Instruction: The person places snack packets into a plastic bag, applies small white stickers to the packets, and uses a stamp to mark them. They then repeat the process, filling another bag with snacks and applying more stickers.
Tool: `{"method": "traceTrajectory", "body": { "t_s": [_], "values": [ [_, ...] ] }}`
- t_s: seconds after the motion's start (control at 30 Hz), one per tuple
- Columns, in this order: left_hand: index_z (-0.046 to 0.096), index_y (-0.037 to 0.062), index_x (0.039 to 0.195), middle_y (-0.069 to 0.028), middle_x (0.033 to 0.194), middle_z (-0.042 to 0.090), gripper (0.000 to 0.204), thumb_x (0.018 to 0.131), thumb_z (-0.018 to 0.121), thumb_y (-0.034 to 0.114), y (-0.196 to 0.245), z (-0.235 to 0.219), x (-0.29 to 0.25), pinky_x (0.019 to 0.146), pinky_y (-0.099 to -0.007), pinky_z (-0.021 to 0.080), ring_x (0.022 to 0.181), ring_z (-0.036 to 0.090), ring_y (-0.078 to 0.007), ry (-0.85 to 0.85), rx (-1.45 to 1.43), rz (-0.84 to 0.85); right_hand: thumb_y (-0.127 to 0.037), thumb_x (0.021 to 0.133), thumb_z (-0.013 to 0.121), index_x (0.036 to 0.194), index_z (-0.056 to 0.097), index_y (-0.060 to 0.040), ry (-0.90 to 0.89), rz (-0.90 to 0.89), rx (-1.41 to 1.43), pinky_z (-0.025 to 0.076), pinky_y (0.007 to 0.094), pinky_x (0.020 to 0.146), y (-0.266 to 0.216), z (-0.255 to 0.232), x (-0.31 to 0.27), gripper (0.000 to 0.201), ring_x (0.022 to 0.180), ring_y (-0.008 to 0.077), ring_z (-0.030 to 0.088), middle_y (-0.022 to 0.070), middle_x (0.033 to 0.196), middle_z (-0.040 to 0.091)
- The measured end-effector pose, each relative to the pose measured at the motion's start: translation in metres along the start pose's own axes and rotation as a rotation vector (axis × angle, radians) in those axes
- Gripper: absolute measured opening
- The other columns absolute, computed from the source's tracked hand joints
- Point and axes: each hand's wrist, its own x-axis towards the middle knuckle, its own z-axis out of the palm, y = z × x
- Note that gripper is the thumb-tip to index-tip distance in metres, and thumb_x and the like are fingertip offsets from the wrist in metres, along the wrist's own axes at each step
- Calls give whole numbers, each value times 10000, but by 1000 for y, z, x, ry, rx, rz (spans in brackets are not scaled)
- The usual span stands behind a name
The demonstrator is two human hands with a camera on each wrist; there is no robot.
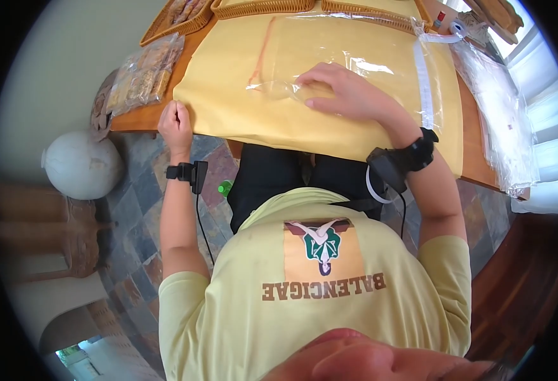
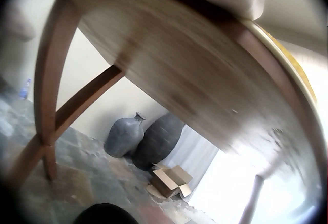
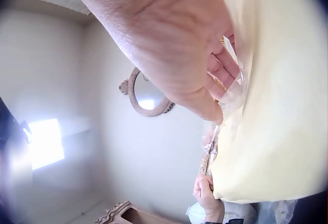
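Observation:
A yellow sheet [image 1: 228, 70] covers most of the wooden table and hangs over its near edge. On it lies clear plastic film [image 1: 355, 47], with a white strip [image 1: 424, 82] along its right side and a faint orange line at its left. My left hand [image 1: 176, 124] grips the sheet's near left corner with curled fingers; the left wrist view catches only part of that hand at the table edge. Above the film's near edge, my right hand [image 1: 345, 92] has its thumb and fingers apart. In the right wrist view, film [image 3: 238, 93] overlaps its fingertips.
Packets of snacks in clear wrap [image 1: 142, 73] lie at the table's left end. Wicker baskets [image 1: 260, 6] line the far side. A tape roll [image 1: 458, 28] and a stack of clear plastic bags [image 1: 498, 111] are at the right. A white round jar [image 1: 83, 165] stands at left.

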Motion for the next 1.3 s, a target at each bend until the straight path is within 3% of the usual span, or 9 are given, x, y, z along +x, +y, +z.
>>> {"method": "traceTrajectory", "body": {
  "t_s": [0.6, 0.77, 0.83, 0.87, 0.9, 0.97, 1.0, 1.07, 1.3],
  "values": [
    [472, 41, 712, -140, 670, 516, 207, 868, 475, 176, -6, 4, 5, 580, -410, 397, 649, 507, -331, 119, 299, 85, -238, 734, 631, 1095, 573, -69, -30, -35, -101, 367, 340, 930, 14, 9, 12, 402, 1052, 272, 462, 125, 1067, 514],
    [496, 81, 698, -101, 643, 488, 132, 798, 566, 132, 88, -10, -15, 554, -405, 406, 602, 506, -276, 154, 328, 378, -255, 748, 632, 1108, 573, -85, -50, -43, -62, 359, 327, 939, 25, 9, 17, 403, 1051, 279, 464, 118, 1068, 505],
    [497, 91, 672, -86, 591, 483, 109, 717, 593, 118, 136, -7, -48, 497, -380, 419, 539, 504, -282, -163, 55, 581, -266, 755, 631, 1109, 573, -90, -58, -48, -58, 359, 330, 940, 29, 8, 18, 400, 1052, 281, 464, 120, 1067, 504],
    [524, 97, 683, -79, 607, 510, 73, 684, 596, 91, 157, -7, -59, 510, -373, 435, 546, 524, -268, -473, 100, 698, -277, 762, 629, 1110, 574, -95, -72, -65, -45, 358, 332, 940, 29, 8, 19, 397, 1052, 283, 463, 122, 1066, 503],
    [511, 91, 684, -95, 576, 518, 98, 723, 556, 168, 160, 5, -73, 513, -405, 436, 568, 548, -297, -675, -63, 658, -277, 762, 629, 1110, 574, -95, -68, -70, -57, 358, 332, 940, 28, 9, 19, 397, 1052, 283, 463, 122, 1066, 503],
    [559, 54, 750, -121, 710, 606, 153, 757, 530, 204, 134, 39, -92, 583, -453, 455, 650, 582, -342, -1180, 276, 400, -282, 775, 620, 1121, 568, -98, -46, -79, -111, 362, 338, 936, 28, 10, 16, 395, 1051, 287, 464, 128, 1074, 498],
    [608, 61, 797, -135, 720, 621, 195, 784, 516, 233, 97, 63, -98, 618, -458, 463, 650, 593, -341, -1390, 381, 422, -282, 775, 620, 1121, 568, -98, -43, -75, -122, 362, 338, 936, 29, 13, 15, 395, 1051, 287, 464, 128, 1074, 498],
    [636, 63, 809, -139, 718, 629, 226, 787, 527, 260, 88, 81, -75, 652, -448, 465, 686, 599, -342, -1688, 564, 143, -278, 790, 602, 1136, 560, -105, 5, -107, -144, 366, 353, 931, 31, 17, 15, 390, 1045, 305, 459, 132, 1085, 492],
    [637, 61, 805, -138, 713, 629, 224, 785, 532, 258, 89, 99, -82, 650, -440, 466, 684, 602, -338, -1615, 422, 169, -259, 811, 570, 1139, 555, -109, 67, -101, -200, 369, 382, 918, 24, 22, 7, 362, 1031, 333, 452, 138, 1113, 484]
  ]
}}
